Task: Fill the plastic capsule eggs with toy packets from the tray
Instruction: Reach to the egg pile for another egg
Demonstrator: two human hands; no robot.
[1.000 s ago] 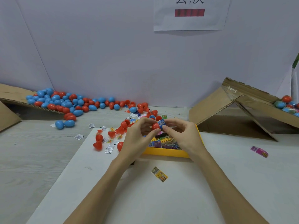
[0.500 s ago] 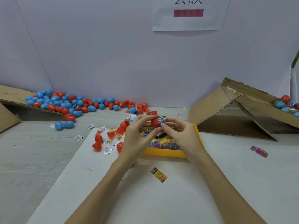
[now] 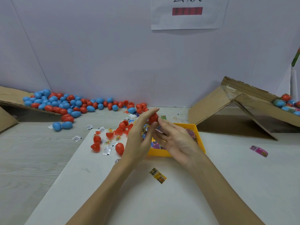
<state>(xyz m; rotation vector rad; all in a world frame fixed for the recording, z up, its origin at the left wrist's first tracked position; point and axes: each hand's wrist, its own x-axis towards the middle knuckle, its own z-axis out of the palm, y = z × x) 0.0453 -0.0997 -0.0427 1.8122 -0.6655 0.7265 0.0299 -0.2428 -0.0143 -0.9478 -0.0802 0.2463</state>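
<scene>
My left hand [image 3: 139,135] pinches a red capsule egg [image 3: 153,118] between thumb and fingers, just above the far left corner of the yellow tray [image 3: 200,140]. Next to it, my right hand [image 3: 177,140] is spread over the tray with its palm turned up and fingers relaxed. Its index fingertip lies beside the egg. Colourful toy packets [image 3: 191,134] lie in the tray, partly hidden by both hands. I cannot tell whether a packet sits inside the egg.
Loose red egg halves [image 3: 97,143] and small white sachets lie left of the tray. A heap of blue and red eggs [image 3: 65,104] spills from a cardboard flap at far left. A cardboard box [image 3: 235,114] stands right. Stray packets: yellow [image 3: 158,175], pink [image 3: 259,151].
Both hands were pinching the red egg with a blue packet at its mouth. Now my right hand has let go and opened, and the blue packet no longer shows.
</scene>
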